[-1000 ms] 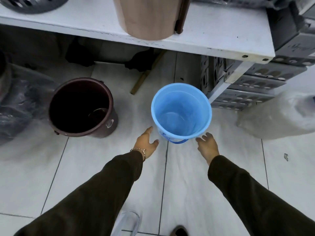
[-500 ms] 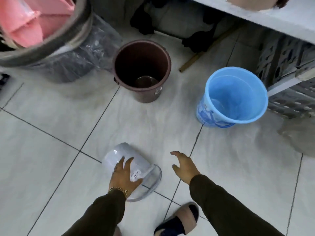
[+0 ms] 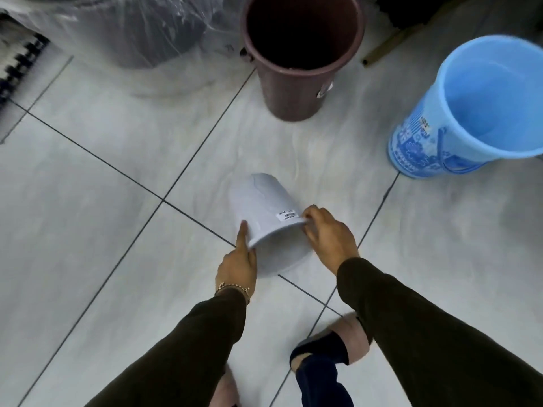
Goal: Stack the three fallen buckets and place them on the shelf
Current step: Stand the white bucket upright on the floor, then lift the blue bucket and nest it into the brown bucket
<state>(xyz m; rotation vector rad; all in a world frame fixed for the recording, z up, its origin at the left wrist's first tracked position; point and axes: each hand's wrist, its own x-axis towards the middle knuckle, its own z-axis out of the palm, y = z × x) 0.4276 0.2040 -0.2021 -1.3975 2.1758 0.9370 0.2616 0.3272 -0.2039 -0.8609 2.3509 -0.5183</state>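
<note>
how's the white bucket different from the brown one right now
The white bucket lies on its side on the floor, mouth toward the person; the brown bucket stands upright, mouth up. The left hand and right hand grip the white bucket's rim; nothing touches the brown bucket. The white bucket has a barcode sticker near its rim; the brown bucket shows a metal handle fitting. Both taper toward the base.

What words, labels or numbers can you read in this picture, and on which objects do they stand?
None can be read.
White sticker on the grey bucket: print too small.
Printed pattern on the blue bucket: characters blurred.
Small mark on the brown bucket: unreadable.
</note>
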